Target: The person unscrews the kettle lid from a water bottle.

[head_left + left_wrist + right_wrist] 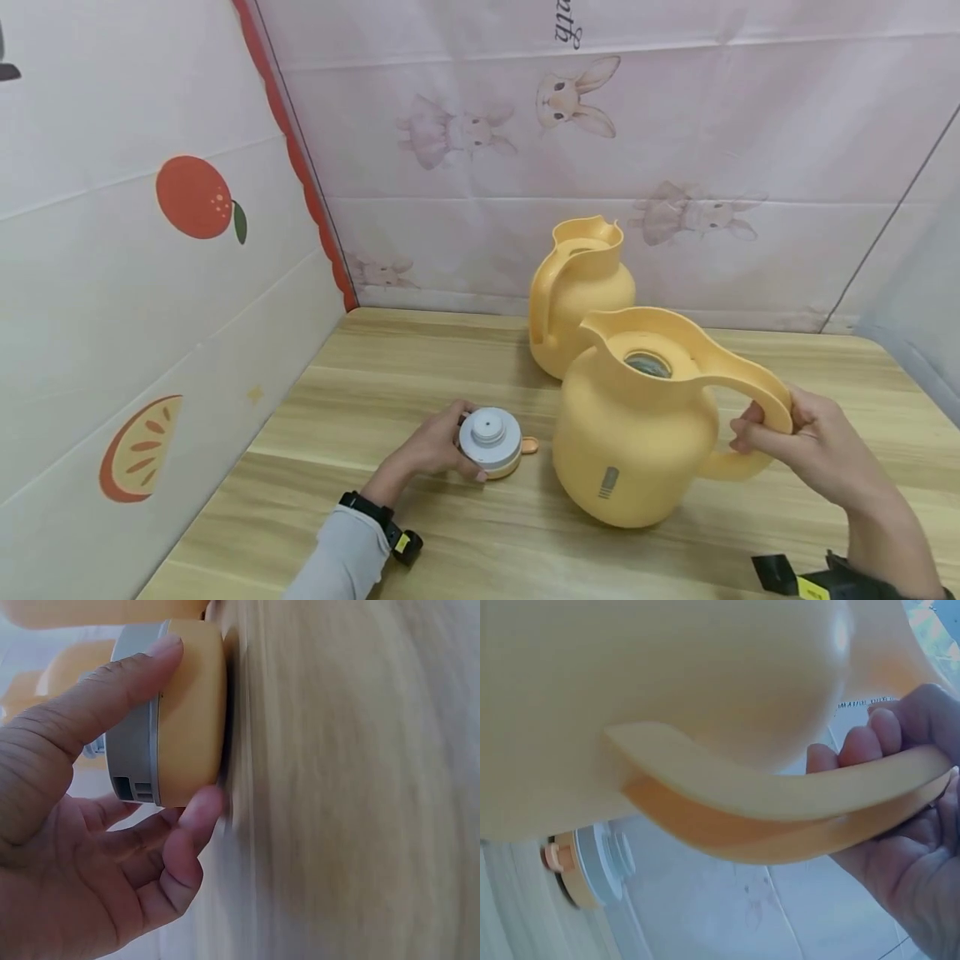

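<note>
My right hand [821, 442] grips the handle of a yellow thermos jug [637, 442], its round mouth uncovered at the top. In the right wrist view the fingers curl round the handle [780, 799]. To the left, my left hand [435, 446] holds a round jug lid [491, 442] with a grey stopper side facing up and a yellow base toward the table. An orange tab [530, 446] sticks out from its right side. The left wrist view has the thumb [112, 694] lying across the lid's side and fingertips at its opposite edge.
A second yellow jug [581, 292] stands behind the first, near the back edge of the wooden table [360, 400]. Printed cloth walls [450, 225] rise behind and at the left. Dark camera straps [375, 517] circle both wrists.
</note>
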A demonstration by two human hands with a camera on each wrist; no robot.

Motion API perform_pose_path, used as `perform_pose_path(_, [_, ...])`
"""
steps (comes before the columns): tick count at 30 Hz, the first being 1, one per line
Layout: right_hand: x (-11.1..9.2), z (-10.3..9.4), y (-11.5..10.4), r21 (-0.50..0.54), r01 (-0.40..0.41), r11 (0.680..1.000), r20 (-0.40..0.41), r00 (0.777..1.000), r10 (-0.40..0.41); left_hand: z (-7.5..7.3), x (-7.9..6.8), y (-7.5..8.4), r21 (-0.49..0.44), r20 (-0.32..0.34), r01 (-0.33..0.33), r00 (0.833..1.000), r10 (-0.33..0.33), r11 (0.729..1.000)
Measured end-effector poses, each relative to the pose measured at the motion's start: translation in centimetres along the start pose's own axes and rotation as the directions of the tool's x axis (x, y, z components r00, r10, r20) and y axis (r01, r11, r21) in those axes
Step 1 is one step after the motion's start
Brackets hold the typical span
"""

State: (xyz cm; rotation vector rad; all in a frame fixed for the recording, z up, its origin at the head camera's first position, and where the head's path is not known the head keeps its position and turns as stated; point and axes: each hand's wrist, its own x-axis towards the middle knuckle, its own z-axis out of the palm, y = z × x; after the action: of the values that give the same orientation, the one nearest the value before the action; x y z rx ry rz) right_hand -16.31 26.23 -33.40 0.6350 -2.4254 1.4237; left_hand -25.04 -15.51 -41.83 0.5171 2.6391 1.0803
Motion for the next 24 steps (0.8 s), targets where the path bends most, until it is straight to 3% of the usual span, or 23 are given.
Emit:
perform_pose_path(5, [-0.4, -0.7, 0.5, -0.047, -0.019, 0.999, -0.029, 0.999, 0.017, 0.6, 0.4, 0.5, 0.003, 0.001, 0.016, 1.000, -0.016, 1.000])
perform_pose_path(11, [-0.8, -1.5, 0.7, -0.066, -0.017, 0.998, -0.058, 0.998, 0.013, 1.4, 1.2, 1.2, -0.010, 0.002, -0.014, 1.000, 0.014, 1.000])
perform_pose_path(19, [-1.2, -2.7, 0.9, -0.196, -0.118, 0.973, -0.132, 0.987, 0.093, 2.8, 2.6, 2.7, -0.031, 0.005, -0.009, 1.000, 0.009, 0.999])
perform_pose_path(24, [-1.5, -3.5, 1.5, -0.232, -0.190, 0.954, -0.214, 0.967, 0.141, 3.8, 3.5, 3.7, -0.037, 0.008, -0.038, 0.999, 0.039, 0.999])
